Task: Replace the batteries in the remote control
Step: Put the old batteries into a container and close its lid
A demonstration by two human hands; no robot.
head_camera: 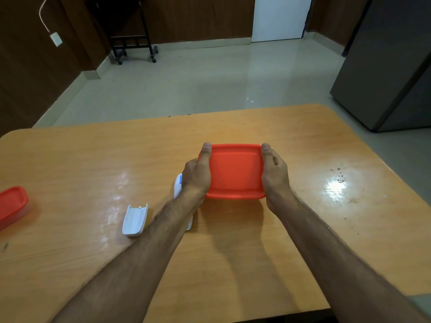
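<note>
An orange-lidded container (235, 172) is held a little above the wooden table (93, 159) at its middle. My left hand (197, 174) grips its left side, thumb along the lid's edge. On the opposite side my right hand (274, 173) grips it the same way. The white remote control (178, 186) lies on the table mostly hidden under my left wrist and forearm. Its detached white battery cover (135, 220) lies inside up to the left of my left forearm. No batteries show.
A second orange-lidded container (12, 205) sits at the table's left edge. Dark specks and glare mark the table's right part (338, 180). Beyond the table are a tiled floor, a black wheeled stand (133, 43) and a grey cabinet (391, 66).
</note>
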